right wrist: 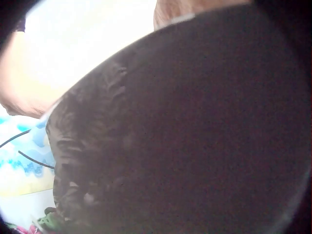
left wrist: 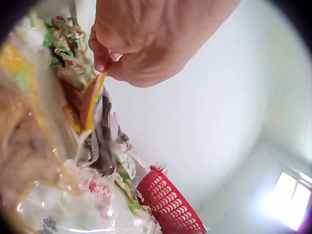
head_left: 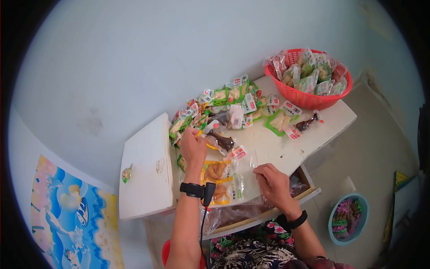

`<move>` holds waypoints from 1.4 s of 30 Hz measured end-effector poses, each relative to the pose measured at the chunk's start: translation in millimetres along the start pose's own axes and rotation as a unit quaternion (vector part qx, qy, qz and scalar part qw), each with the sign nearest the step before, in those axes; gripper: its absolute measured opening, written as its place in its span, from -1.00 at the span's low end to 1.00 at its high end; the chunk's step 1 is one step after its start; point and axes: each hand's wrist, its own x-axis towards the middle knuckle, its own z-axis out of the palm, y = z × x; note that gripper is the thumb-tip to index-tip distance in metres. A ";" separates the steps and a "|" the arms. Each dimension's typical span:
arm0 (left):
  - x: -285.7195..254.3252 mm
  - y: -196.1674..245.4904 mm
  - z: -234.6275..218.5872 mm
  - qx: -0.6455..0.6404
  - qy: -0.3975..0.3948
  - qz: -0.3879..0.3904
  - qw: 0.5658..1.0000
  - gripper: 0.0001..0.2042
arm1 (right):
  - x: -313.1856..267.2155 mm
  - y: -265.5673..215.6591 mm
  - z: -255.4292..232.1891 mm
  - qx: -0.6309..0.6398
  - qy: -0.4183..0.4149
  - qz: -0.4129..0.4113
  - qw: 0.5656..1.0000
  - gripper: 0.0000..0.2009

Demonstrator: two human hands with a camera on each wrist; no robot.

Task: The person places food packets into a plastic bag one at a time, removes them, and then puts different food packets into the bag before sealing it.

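Note:
In the head view my left hand (head_left: 193,150) reaches over the pile at the table's left. The left wrist view shows its thumb and finger pinching the top of a yellow-edged snack packet (left wrist: 92,102). A dark vacuum-packed drumstick (head_left: 221,141) lies just right of that hand. My right hand (head_left: 273,184), fingers curled, pinches the right edge of a clear plastic bag (head_left: 247,177) near the table's front. Between the hands lie yellow-edged packets (head_left: 216,171) with brown meat inside. Dark cloth blocks most of the right wrist view.
Several green-edged packets (head_left: 219,95) are heaped along the wall. A red basket (head_left: 304,99) full of packets stands at the table's far right, near another packed drumstick (head_left: 307,123). Below the table edge is an open drawer (head_left: 309,193); a blue basin (head_left: 366,219) sits on the floor.

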 end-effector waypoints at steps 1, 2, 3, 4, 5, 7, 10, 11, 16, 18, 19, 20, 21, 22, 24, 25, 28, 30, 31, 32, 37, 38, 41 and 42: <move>3.8 3.3 -8.1 0.002 0.014 0.016 1.000 -0.83 | -0.6 0.5 1.1 -0.007 0.005 -0.002 1.000 -0.81; 5.3 6.5 -17.2 0.004 0.028 0.033 0.999 -0.84 | -0.9 1.0 2.6 -0.014 0.010 -0.005 1.000 -0.81; 4.9 12.5 -29.7 -0.027 0.036 0.028 0.999 -0.84 | -0.8 1.0 3.7 -0.022 0.017 -0.010 1.000 -0.81; 4.9 19.3 -43.4 -0.057 0.043 0.023 0.997 -0.85 | -0.7 -0.1 3.9 -0.025 0.021 -0.008 0.999 -0.81; 4.7 25.5 -54.9 -0.088 0.051 0.018 0.995 -0.85 | -0.6 -1.6 3.8 -0.028 0.025 -0.006 0.999 -0.81; -1.0 30.3 -72.3 -0.204 0.061 0.026 0.977 -0.86 | -0.6 -1.0 5.3 -0.025 0.027 -0.004 0.999 -0.82; -17.4 36.3 -92.3 -0.390 0.054 -0.003 0.919 -0.86 | -2.2 3.5 6.6 0.049 0.041 0.027 0.998 -0.84; -25.9 38.8 -97.9 -0.441 0.044 -0.021 0.896 -0.86 | -3.2 1.8 6.3 0.112 0.061 0.058 0.990 -0.85; -72.1 58.0 -113.5 -0.638 -0.025 -0.094 0.764 -0.85 | -4.6 -25.2 -13.4 0.302 0.089 0.203 0.927 -0.73; -88.0 58.4 -110.2 -0.687 -0.063 -0.097 0.718 -0.85 | -2.2 -40.4 -19.3 0.379 0.038 0.226 0.897 -0.59; -95.3 58.7 -105.6 -0.703 -0.070 -0.119 0.698 -0.86 | -2.3 -44.4 -19.1 0.429 0.020 0.238 0.871 -0.57; -102.8 60.1 -101.2 -0.700 -0.082 -0.122 0.699 -0.87 | -1.5 -49.6 -17.7 0.479 0.001 0.248 0.842 -0.56; -110.5 61.8 -97.0 -0.697 -0.094 -0.126 0.700 -0.87 | 0.8 -58.7 -15.4 0.507 0.005 0.280 0.815 -0.57; -117.5 63.2 -93.7 -0.692 -0.104 -0.131 0.702 -0.87 | 0.1 -61.3 -14.2 0.502 0.014 0.281 0.818 -0.59; -128.9 64.2 -91.8 -0.669 -0.138 -0.112 0.721 -0.81 | -4.6 -64.0 -12.2 0.492 0.028 0.289 0.820 -0.62; -133.0 63.9 -91.4 -0.637 -0.144 -0.099 0.751 -0.79 | -3.4 -62.8 -15.7 0.459 0.056 0.303 0.833 -0.68; -144.0 64.8 -94.7 -0.514 -0.133 -0.041 0.846 -0.77 | -10.0 -41.3 -29.0 0.407 0.136 0.275 0.860 -0.70; -147.1 56.3 -94.8 -0.421 -0.120 0.029 0.899 -0.77 | -17.1 -32.0 -44.1 0.345 0.187 0.263 0.882 -0.72; -150.3 56.1 -95.0 -0.377 -0.127 0.051 0.916 -0.76 | -22.8 -25.4 -52.7 0.317 0.202 0.263 0.889 -0.72; -154.0 58.6 -95.3 -0.332 -0.133 0.074 0.931 -0.74 | -25.7 -22.6 -56.8 0.289 0.218 0.261 0.895 -0.72; -162.9 84.5 -77.9 -0.175 -0.101 0.207 0.957 -0.61 | -43.6 -17.9 -62.9 0.263 0.218 0.319 0.884 -0.72; -162.8 89.0 -74.1 -0.156 -0.113 0.206 0.959 -0.61 | -44.3 -18.3 -60.6 0.260 0.218 0.315 0.886 -0.72; -165.1 95.9 -65.2 -0.095 -0.161 0.211 0.959 -0.63 | -47.1 -16.3 -55.9 0.242 0.216 0.303 0.896 -0.71; -167.7 94.9 -59.7 -0.073 -0.184 0.216 0.956 -0.64 | -47.5 -17.8 -54.8 0.231 0.218 0.309 0.896 -0.71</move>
